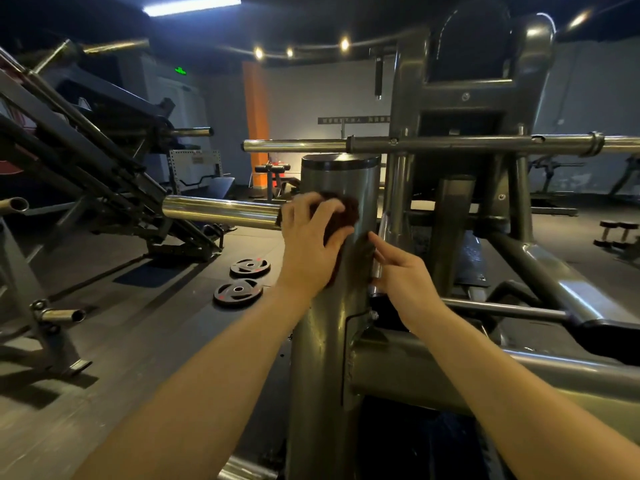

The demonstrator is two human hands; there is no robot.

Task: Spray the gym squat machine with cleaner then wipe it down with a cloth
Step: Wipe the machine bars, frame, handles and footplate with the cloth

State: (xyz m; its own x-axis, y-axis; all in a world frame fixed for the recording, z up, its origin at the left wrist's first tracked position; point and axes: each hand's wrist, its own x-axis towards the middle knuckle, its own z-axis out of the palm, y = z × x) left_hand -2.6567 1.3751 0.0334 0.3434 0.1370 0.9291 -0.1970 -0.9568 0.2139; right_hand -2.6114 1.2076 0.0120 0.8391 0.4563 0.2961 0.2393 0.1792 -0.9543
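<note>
Both forearms bare, stretched forward, converging. Left hand back toward camera, fingers spread and curled over dark cloth, cloth bunched beyond fingertips and under palm. Right hand just right of left, slightly lower, fingers near straight, index pointing toward left thumb. Hands close, apart

text: none legible | green sign, wall banner: blurred

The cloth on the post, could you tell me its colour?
The cloth is dark reddish-brown, head view.
</note>
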